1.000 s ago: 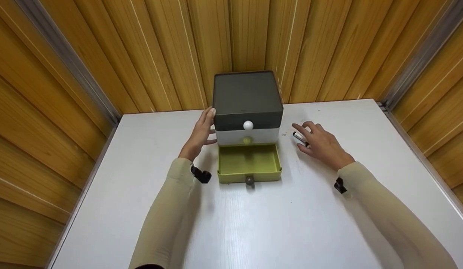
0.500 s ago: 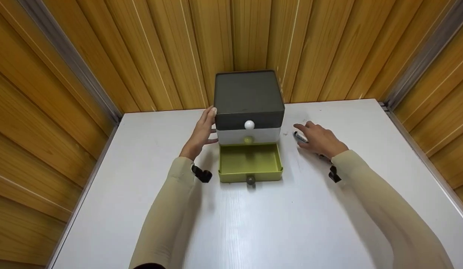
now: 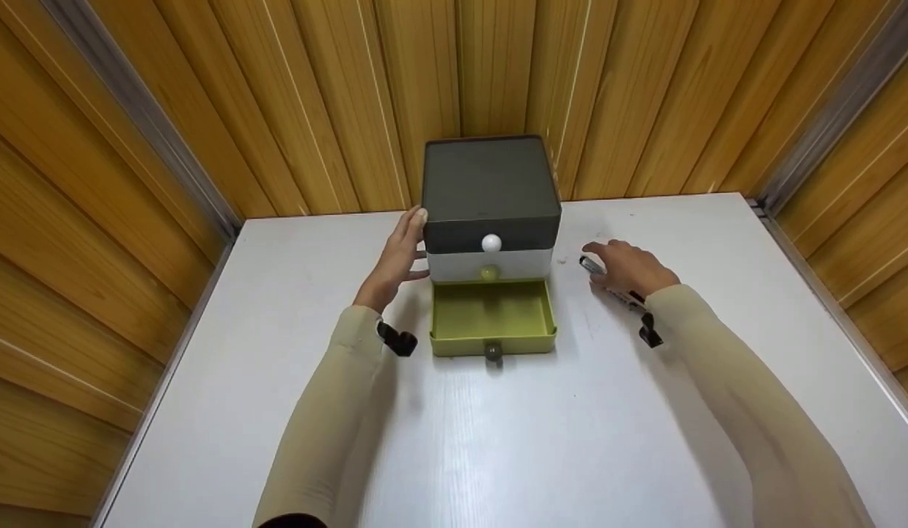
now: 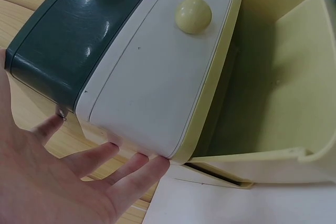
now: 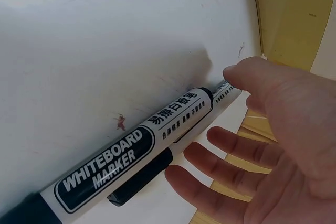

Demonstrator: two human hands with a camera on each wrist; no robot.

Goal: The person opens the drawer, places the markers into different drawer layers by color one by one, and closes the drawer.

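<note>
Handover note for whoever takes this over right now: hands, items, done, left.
Left hand: open, fingers flat against the left side of the drawer box, steadying it.
Right hand: open, over the whiteboard marker, thumb tip at the marker, no grip yet.
Marker lies flat on the white table, right of the box.
Bottom green drawer is pulled out and looks empty; white middle drawer and dark top drawer are closed.
Done: bottom drawer opened.
Left, most likely: grip the marker, put it in the green drawer, push the drawer shut.
</note>
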